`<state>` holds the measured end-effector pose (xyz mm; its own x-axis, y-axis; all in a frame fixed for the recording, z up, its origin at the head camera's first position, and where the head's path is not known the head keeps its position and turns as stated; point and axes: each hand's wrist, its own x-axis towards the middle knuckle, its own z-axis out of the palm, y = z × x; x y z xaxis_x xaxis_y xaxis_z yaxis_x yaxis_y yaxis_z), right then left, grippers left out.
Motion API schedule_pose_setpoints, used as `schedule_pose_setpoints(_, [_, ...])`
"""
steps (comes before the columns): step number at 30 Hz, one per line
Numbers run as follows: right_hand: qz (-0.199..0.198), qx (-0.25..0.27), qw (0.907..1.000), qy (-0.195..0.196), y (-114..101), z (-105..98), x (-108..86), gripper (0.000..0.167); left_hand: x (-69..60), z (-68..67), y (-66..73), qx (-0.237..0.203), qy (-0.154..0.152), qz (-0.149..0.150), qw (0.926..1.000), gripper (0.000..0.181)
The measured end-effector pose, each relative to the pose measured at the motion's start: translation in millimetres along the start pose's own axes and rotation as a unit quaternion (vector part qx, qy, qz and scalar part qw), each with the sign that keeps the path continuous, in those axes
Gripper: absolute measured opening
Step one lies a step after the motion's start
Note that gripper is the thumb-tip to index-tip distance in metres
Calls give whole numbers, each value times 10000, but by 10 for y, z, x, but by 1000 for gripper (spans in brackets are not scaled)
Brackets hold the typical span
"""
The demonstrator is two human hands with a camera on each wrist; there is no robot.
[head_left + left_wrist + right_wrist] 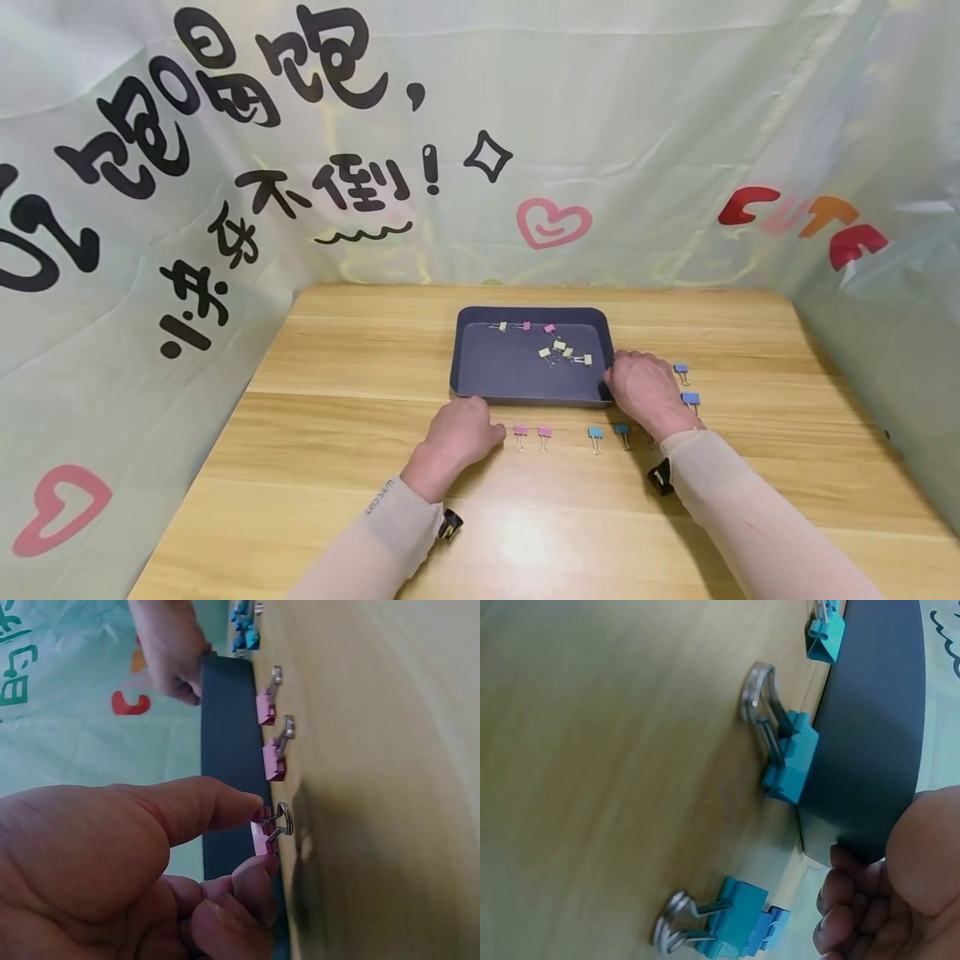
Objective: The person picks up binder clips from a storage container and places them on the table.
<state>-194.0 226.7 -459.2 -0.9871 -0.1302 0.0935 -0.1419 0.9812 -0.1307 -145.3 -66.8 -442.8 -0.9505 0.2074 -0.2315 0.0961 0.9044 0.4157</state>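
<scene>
My left hand (461, 435) is at the front left of the dark tray (487, 375). Its thumb and fingers pinch a pink binder clip (262, 837) close to the tray's front wall; the head view hides this clip. Two more pink clips (544, 433) stand just right of that hand. My right hand (647, 387) grips the tray's right side near the front corner, fingers curled against the wall (870, 742). Inside the tray lie several pale yellow clips (559, 345) and two pink clips (550, 330).
Teal clips (595, 435) stand along the tray's front, right of the pink ones. Blue clips (691, 400) sit beyond my right hand. The wooden table (337, 375) is enclosed by printed cloth walls (637, 125) at the back and sides.
</scene>
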Motion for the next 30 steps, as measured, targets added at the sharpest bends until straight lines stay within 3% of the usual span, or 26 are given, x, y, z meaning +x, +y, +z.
schedule_pose_setpoints(22, [-11, 6, 10000, 19, 3, 1, 16, 26, 91, 136, -20, 57, 127, -87, 9999, 45])
schedule_pose_setpoints(27, [-11, 29, 10000, -4, -11, -8, 6, 26, 40, 75, -15, 9, 56, -69, 10000, 47])
schedule_pose_setpoints(30, [-45, 17, 10000, -16, -1, -14, 3, 26, -5, -68, 17, -10, -112, -8, 9999, 47])
